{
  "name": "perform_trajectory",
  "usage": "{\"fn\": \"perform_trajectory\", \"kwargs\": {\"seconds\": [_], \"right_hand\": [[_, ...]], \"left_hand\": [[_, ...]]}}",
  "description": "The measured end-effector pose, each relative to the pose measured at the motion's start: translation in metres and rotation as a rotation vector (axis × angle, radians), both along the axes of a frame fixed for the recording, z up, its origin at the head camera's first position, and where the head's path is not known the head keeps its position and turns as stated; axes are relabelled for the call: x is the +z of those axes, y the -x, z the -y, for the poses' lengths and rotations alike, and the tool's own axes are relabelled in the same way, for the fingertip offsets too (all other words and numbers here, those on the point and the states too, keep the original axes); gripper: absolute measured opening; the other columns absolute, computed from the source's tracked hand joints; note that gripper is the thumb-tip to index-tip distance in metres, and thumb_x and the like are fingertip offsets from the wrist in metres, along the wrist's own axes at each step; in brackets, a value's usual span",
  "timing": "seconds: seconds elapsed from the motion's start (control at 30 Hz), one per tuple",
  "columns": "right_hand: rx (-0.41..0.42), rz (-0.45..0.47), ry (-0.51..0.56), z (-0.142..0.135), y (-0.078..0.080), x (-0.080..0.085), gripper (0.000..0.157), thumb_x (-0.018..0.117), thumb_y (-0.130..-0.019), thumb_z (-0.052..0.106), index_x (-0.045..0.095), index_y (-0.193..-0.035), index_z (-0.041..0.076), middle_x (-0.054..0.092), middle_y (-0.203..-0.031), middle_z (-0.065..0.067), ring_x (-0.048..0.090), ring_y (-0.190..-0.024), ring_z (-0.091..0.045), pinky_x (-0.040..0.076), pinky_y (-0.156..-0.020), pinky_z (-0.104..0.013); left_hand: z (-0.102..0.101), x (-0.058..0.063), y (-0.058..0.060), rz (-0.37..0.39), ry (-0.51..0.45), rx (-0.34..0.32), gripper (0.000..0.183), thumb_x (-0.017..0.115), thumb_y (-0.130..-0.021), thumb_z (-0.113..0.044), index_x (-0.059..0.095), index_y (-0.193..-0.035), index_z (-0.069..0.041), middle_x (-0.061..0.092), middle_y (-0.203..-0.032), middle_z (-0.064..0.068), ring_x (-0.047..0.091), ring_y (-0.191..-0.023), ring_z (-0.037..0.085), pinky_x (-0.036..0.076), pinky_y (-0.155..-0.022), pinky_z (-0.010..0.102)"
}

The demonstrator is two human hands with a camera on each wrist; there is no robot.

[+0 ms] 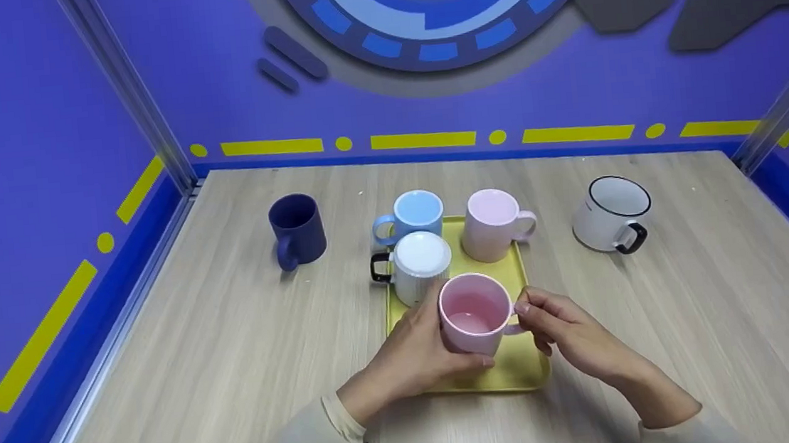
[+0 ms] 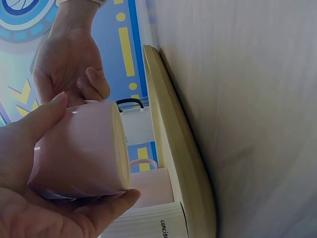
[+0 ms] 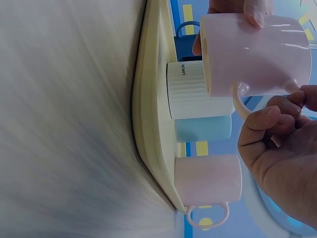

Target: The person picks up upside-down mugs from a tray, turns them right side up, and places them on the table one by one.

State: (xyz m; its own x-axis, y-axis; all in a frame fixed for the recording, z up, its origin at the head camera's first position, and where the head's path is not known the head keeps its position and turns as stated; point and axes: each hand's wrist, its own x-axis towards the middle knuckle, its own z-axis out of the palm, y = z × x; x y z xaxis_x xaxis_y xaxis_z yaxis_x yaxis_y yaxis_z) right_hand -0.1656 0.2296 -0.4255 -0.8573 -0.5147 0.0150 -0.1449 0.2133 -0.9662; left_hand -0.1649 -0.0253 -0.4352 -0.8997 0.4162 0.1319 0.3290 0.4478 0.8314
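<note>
Above the front part of a yellow tray, both hands hold a pink mug, its mouth tilted toward the head camera. My left hand wraps the mug's body from the left, thumb on the near side. With thumb and fingers, my right hand pinches the mug's handle. In the right wrist view the mug's base is raised off the tray. Behind it on the tray stand a ribbed white mug with a black handle, a light blue mug and a pale pink mug.
A dark blue mug stands on the wooden table left of the tray. To the right is a white mug with a black rim and black handle. Blue panels enclose the table at the back and sides.
</note>
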Motion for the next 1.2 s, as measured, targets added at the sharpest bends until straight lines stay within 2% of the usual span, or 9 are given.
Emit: {"fn": "perform_trajectory", "kwargs": {"seconds": [0.27,0.5,0.63,0.87,1.07,1.2], "right_hand": [[-0.024,-0.006,0.045,0.001,0.001,0.001,0.034,0.042,-0.112,0.019,0.049,-0.098,-0.01,0.055,-0.09,0.0,0.055,-0.077,-0.004,0.044,-0.058,-0.024],[-0.064,0.004,0.051,0.0,0.001,0.001,0.033,0.042,-0.112,0.019,0.047,-0.098,-0.011,0.044,-0.08,0.002,0.046,-0.07,-0.006,0.043,-0.059,-0.023],[-0.056,-0.004,0.049,-0.002,0.001,0.0,0.032,0.041,-0.112,0.017,0.047,-0.098,-0.011,0.047,-0.081,0.002,0.055,-0.077,-0.005,0.044,-0.061,-0.023],[-0.073,-0.006,0.033,-0.005,0.001,-0.003,0.034,0.043,-0.112,0.018,0.048,-0.095,-0.01,0.046,-0.081,0.0,0.048,-0.069,-0.008,0.043,-0.059,-0.024],[-0.067,-0.016,0.052,-0.006,0.001,-0.003,0.034,0.044,-0.111,0.017,0.048,-0.094,-0.013,0.049,-0.081,0.006,0.051,-0.07,-0.003,0.042,-0.058,-0.023],[-0.075,-0.029,0.045,-0.007,0.002,-0.003,0.034,0.044,-0.111,0.016,0.048,-0.092,-0.012,0.044,-0.077,0.001,0.042,-0.062,-0.022,0.041,-0.055,-0.026]], "left_hand": [[0.004,0.002,0.0,0.013,0.037,-0.01,0.113,0.095,-0.071,-0.046,0.027,-0.159,-0.024,0.059,-0.145,0.0,0.057,-0.135,0.019,0.044,-0.117,0.045],[0.012,0.007,0.0,0.049,0.083,-0.025,0.119,0.093,-0.073,-0.049,0.021,-0.164,-0.024,0.049,-0.157,0.003,0.053,-0.139,0.024,0.042,-0.118,0.05],[0.02,0.007,0.002,0.057,0.102,-0.025,0.106,0.092,-0.075,-0.045,0.032,-0.159,-0.02,0.052,-0.151,0.006,0.056,-0.135,0.027,0.046,-0.114,0.049],[0.038,0.01,0.008,0.097,0.174,-0.033,0.082,0.089,-0.081,-0.036,0.049,-0.147,-0.008,0.06,-0.138,0.01,0.066,-0.118,0.028,0.055,-0.099,0.045],[0.054,0.013,0.013,0.133,0.233,-0.008,0.072,0.088,-0.082,-0.03,0.054,-0.141,-0.005,0.062,-0.125,0.012,0.067,-0.105,0.026,0.055,-0.089,0.042],[0.062,0.011,0.02,0.123,0.303,0.045,0.069,0.087,-0.083,-0.026,0.054,-0.138,-0.001,0.062,-0.117,0.012,0.062,-0.097,0.022,0.052,-0.086,0.041]]}}
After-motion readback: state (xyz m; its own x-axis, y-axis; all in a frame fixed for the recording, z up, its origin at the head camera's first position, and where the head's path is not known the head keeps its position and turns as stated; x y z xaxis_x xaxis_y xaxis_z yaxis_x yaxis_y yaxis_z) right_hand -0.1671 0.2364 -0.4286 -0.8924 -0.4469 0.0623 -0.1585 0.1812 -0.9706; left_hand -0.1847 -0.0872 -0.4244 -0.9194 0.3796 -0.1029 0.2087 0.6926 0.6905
